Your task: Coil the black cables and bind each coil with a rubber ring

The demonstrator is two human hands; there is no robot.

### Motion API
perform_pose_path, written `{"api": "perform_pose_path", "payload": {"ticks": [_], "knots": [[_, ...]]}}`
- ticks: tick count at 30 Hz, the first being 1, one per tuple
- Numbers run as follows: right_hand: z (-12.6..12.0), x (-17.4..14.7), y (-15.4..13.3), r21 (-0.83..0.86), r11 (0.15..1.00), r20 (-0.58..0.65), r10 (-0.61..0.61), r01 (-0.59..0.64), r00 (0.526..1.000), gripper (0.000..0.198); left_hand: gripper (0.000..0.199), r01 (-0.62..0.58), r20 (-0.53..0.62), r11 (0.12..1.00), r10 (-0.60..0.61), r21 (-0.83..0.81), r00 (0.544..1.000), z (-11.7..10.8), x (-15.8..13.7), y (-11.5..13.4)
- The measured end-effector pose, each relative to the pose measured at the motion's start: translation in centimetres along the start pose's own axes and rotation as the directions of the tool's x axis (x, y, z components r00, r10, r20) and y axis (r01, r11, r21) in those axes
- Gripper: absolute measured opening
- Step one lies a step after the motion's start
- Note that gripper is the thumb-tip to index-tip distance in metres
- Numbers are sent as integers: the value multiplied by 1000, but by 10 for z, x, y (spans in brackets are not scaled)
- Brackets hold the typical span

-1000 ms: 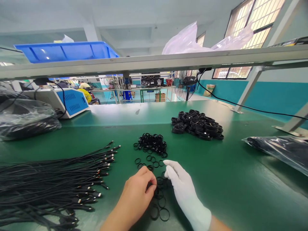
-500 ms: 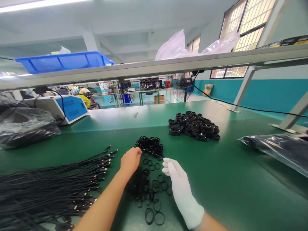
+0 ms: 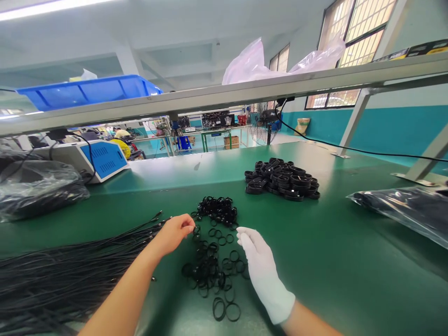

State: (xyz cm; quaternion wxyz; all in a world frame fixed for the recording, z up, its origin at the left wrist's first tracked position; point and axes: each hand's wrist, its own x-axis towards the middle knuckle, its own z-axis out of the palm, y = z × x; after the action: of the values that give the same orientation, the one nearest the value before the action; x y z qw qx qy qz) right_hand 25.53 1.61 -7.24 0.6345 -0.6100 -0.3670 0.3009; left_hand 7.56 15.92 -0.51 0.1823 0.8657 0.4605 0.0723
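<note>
My bare left hand (image 3: 177, 232) has its fingers curled in beside the tips of a bundle of black cables (image 3: 80, 261). Small black rings (image 3: 196, 230) lie close to its fingertips; whether it pinches one I cannot make out. My right hand (image 3: 258, 259), in a white glove, hovers right of the rings with fingers lightly bent and nothing visible in them. Between the hands, loose black rings (image 3: 221, 241) are scattered on the green table. A dense pile of rings (image 3: 217, 210) lies beyond them, and another heap (image 3: 206, 270) is nearer me.
Coiled black cables (image 3: 282, 179) are heaped at the back right. A clear bag of black items (image 3: 402, 210) lies at the right edge, another bag (image 3: 38, 186) at the left by a blue-and-white machine (image 3: 103, 158). Overhead, a shelf (image 3: 196, 99) carries a blue bin (image 3: 91, 91).
My left hand has moved left, away from the ring pile and over to the cable tips. The right hand has hardly moved. The view has shifted slightly.
</note>
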Motion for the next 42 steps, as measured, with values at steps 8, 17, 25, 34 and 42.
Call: {"api": "perform_pose_path", "payload": {"ticks": [8, 17, 25, 34, 42], "knots": [[-3, 4, 1, 58, 996, -60, 77, -73, 995, 32, 14, 96, -17, 994, -96, 50, 995, 0, -13, 13], [-3, 8, -1, 80, 993, -165, 99, -86, 981, 42, 12, -55, -43, 990, 61, 127, 997, 52, 18, 80], [-3, 11, 3, 81, 995, -140, 73, -62, 987, 37, 12, -142, -13, 989, 143, 33, 990, 70, 35, 92], [1, 4, 4, -20, 999, 40, -24, 25, 999, 38, 8, -78, 33, 904, 100, -420, 994, 45, -7, 73], [3, -8, -6, -190, 977, 144, -70, 97, 987, 21, 16, 85, 52, 739, -68, -668, 996, 43, -43, 59]]}}
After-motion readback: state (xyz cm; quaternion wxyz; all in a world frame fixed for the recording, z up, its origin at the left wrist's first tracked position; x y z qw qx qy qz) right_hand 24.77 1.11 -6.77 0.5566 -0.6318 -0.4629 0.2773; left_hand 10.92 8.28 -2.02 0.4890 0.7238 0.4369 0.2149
